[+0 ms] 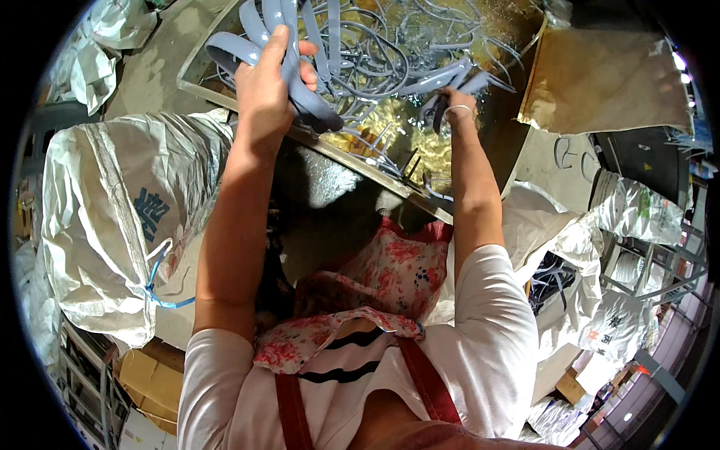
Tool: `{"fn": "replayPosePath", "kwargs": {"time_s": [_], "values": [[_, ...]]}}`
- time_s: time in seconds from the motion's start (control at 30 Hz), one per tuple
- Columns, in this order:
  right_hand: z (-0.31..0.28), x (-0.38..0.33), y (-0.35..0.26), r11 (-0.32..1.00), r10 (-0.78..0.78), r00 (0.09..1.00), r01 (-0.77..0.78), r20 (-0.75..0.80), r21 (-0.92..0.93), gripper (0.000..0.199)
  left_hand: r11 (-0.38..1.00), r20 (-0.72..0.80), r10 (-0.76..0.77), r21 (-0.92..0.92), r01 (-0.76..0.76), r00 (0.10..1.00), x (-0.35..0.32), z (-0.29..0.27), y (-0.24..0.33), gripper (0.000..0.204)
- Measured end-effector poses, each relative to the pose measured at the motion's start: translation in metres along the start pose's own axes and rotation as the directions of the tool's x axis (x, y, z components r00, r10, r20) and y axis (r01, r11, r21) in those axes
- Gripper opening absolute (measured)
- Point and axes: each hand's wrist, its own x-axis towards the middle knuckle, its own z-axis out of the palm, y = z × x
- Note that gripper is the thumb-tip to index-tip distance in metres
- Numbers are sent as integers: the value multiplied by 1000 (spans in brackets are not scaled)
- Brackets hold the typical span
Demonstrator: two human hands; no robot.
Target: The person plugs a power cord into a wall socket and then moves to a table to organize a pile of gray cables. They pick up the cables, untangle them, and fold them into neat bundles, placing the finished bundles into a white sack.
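Note:
My left hand (268,82) is closed around a bundle of glossy grey-blue flexible strips (309,101), bent into loops and raised over the near left edge of a shallow metal tank (349,161). Farther right, my right hand (454,99) reaches over the tank with its fingers closed on more grey-blue strips (448,77). Tangled strips (379,64) lie in the liquid between and beyond my hands. The strips' ends under my right hand are partly hidden.
A stuffed white woven sack (97,217) tied with blue cord stands left of the tank. At the right lie a brown sheet (607,82), loose strip loops on the floor (562,154), and an open white sack (574,307) with dark strips inside.

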Motion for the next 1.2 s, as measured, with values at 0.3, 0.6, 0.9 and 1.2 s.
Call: {"fn": "replayPosePath", "kwargs": {"time_s": [0.3,0.6,0.9,1.2], "values": [[22,-123,-56,919,-189,919,290,346,-269,25,967,-44,-26,253,36,999,8,-1,-28,17],[25,-237,-117,392,-331,692,719,641,-573,35,947,124,-169,294,126,978,8,23,-83,39],[13,-272,-151,-94,-225,449,873,864,-478,31,907,-319,-321,169,386,892,16,17,-87,49],[-29,-245,-140,-230,-262,378,869,888,-437,9,853,-162,-475,-325,407,865,52,-10,-96,34]]}}
